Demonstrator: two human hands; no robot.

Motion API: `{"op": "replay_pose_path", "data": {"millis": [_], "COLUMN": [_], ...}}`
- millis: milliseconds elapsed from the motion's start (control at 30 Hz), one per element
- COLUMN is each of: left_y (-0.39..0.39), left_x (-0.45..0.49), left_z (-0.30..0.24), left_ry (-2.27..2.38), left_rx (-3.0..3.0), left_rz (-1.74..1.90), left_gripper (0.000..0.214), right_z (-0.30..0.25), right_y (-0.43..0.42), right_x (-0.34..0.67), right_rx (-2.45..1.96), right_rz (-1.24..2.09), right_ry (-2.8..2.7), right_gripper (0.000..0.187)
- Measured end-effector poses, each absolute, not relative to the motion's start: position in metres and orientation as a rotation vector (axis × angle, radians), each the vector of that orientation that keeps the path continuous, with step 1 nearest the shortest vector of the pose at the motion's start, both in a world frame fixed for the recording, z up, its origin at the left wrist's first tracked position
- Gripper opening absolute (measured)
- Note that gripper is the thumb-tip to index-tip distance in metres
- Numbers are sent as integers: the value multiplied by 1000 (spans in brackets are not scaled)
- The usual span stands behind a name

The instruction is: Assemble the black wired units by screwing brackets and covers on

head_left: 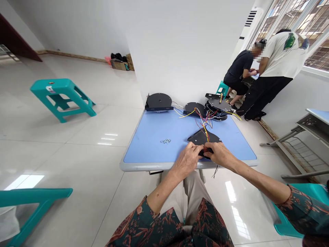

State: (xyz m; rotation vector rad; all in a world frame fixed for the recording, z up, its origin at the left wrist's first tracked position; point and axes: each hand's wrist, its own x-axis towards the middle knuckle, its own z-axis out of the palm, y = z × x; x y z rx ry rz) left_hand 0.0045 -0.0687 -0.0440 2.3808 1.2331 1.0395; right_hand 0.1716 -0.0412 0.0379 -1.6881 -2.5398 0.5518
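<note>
A black plate (200,136) with red and yellow wires (206,133) rising from it lies at the near right of the blue table (151,128). My left hand (189,157) is closed on the plate's near left edge. With fingers pinched at the wires where they meet the plate, my right hand (218,154) works close beside it. What the right fingertips hold is partly hidden. A small pile of silvery screws (166,141) lies left of my hands. A thin dark cord (215,171) hangs over the table's near edge.
Along the table's far side sit a round black disc unit (159,101), another disc (194,108) and a stack of discs (218,104) with loose wires. Green stools (63,84) stand on the floor. Two people (280,58) are by the window at the right.
</note>
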Motion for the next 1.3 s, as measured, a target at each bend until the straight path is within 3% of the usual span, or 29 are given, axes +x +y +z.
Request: {"op": "replay_pose_path", "data": {"millis": [167,967,1300], "left_y": [-69,-67,-69], "left_x": [5,5,5], "left_z": [-44,-53,-48], "left_ry": [1286,1257,1288], "left_rx": [2354,2378,2349], "left_rz": [1005,1031,1017], "left_gripper": [35,42,36], "right_z": [36,17,18], "right_y": [-47,-68,-70], "right_x": [173,177,178], "right_rx": [-1632,-1455,-1456], "right_rz": [548,-287,-279], "right_ry": [-2543,-2908,-2900], "right_gripper": [11,23,24]}}
